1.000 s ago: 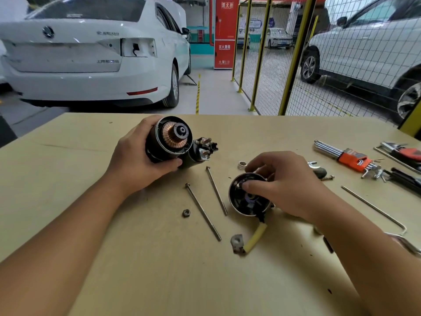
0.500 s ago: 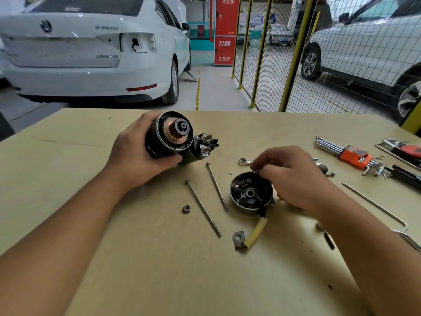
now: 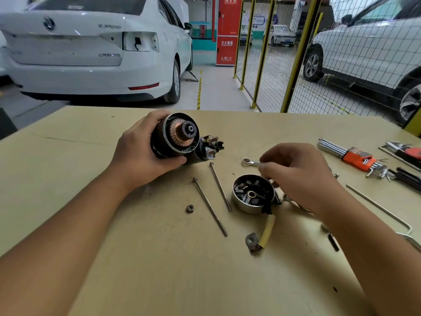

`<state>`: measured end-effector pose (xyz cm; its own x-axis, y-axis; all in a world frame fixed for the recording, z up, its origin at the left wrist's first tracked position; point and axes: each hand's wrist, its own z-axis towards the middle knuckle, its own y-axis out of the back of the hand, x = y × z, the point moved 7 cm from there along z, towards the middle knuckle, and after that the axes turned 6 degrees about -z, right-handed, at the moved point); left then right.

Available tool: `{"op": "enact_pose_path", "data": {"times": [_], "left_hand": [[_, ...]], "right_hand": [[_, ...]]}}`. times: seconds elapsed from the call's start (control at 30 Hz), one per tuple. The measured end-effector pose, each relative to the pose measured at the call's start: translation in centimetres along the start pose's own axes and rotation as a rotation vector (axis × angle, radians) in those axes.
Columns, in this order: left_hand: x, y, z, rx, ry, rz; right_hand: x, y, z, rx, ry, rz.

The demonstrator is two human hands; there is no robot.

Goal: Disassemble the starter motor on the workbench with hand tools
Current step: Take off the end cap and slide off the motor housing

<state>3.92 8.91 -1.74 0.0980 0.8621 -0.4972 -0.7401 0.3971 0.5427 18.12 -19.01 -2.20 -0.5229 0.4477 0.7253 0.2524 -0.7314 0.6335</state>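
My left hand (image 3: 141, 156) grips the black starter motor body (image 3: 169, 142) just above the bench, its open end facing me with the copper commutator (image 3: 180, 133) showing. The solenoid terminals (image 3: 210, 145) stick out on its right. The removed silver end cap (image 3: 251, 202) lies open side up, brush parts inside, a yellow lead (image 3: 267, 229) trailing from it. Behind the cap, my right hand (image 3: 296, 176) has its fingers curled, the fingertips pinching the shank of a small ring wrench (image 3: 247, 161). Two long through bolts (image 3: 210, 207) and a nut (image 3: 189, 208) lie between the hands.
An orange-holdered hex key set (image 3: 355, 156) and more tools lie at the bench's far right. A long L-shaped key (image 3: 378, 207) lies right of my forearm. Small loose parts sit by my right wrist. Parked cars and a yellow mesh fence stand beyond the bench.
My right hand let go of the end cap, which now lies on the bench, and moved back to the small wrench. My left hand has tilted the motor body slightly.
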Motion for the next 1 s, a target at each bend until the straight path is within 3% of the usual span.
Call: {"op": "enact_pose_path", "data": {"times": [0.1, 0.3, 0.57, 0.8, 1.0], "left_hand": [[-0.1, 0.0, 0.1, 0.004, -0.022, 0.016], [0.2, 0.3, 0.4, -0.032, -0.004, 0.067], [0.2, 0.3, 0.8, -0.069, -0.044, 0.09], [0.8, -0.2, 1.3, -0.027, -0.075, 0.048], [0.8, -0.4, 1.4, 0.028, -0.115, -0.007]], "right_hand": [[3.0, 0.2, -0.7, -0.145, 0.161, 0.01], [10.8, -5.4, 0.8, 0.013, 0.411, -0.116], [13.3, -7.6, 3.8, -0.125, 0.404, -0.531], [13.7, -8.3, 4.5, 0.009, 0.493, -0.51], [13.9, -8.4, 3.7, 0.017, 0.521, -0.497]]}}
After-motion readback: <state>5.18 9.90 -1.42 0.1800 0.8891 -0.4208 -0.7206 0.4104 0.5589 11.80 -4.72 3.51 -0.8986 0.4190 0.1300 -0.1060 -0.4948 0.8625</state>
